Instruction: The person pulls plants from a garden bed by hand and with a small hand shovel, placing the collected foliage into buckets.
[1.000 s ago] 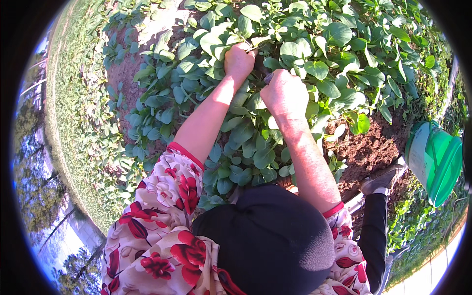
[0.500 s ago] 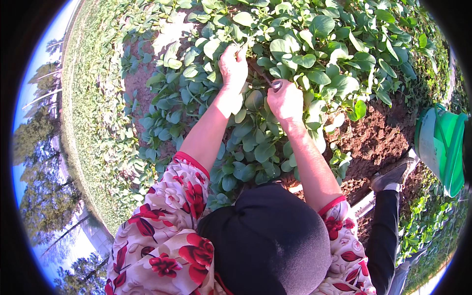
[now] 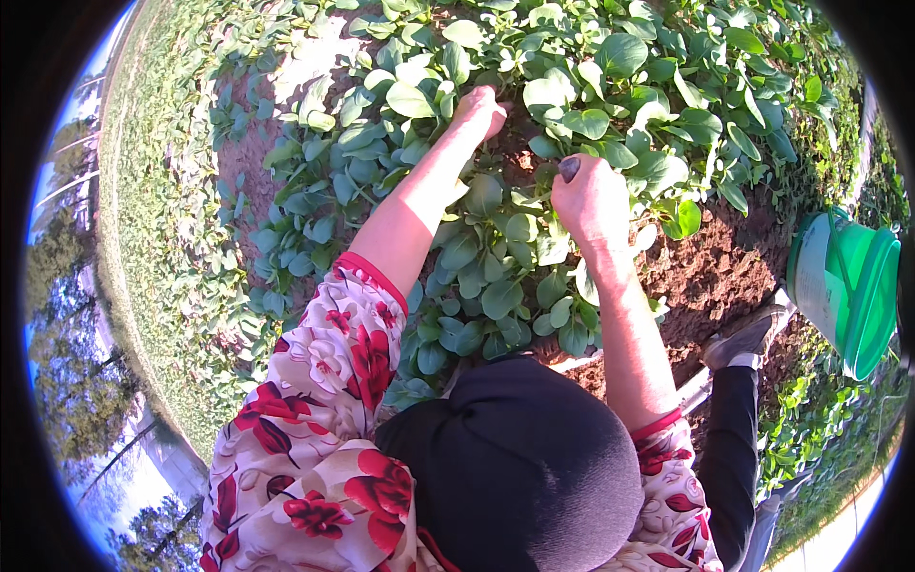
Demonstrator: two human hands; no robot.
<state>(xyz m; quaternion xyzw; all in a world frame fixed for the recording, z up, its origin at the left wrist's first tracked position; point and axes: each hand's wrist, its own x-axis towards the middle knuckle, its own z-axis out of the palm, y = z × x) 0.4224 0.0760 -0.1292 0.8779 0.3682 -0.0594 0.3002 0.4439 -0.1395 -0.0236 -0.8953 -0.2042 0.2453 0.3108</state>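
Broad-leaved green plants [image 3: 500, 296] grow densely around both my hands. My left hand [image 3: 481, 112] reaches in among the far leaves, its fingers curled and partly hidden; what they hold, if anything, I cannot make out. To its right and nearer, my right hand [image 3: 593, 198] is a fist around a tool handle [image 3: 569, 169] with a rounded grey end. The rest of that tool is out of sight, so its kind does not show. A patch of reddish soil [image 3: 519, 157] lies between the two hands.
A green and white bucket [image 3: 808, 276] stands tilted at the right, past a strip of loose brown soil [image 3: 729, 253]. More leafy plants [image 3: 686, 105] spread beyond my right hand. A pale bare patch [image 3: 315, 52] breaks the rows at the far left.
My left hand has shifted right and turned inward among the leaves. My right hand has drawn rightward with the tool, whose thin shaft has gone from view. Soil now shows between them.
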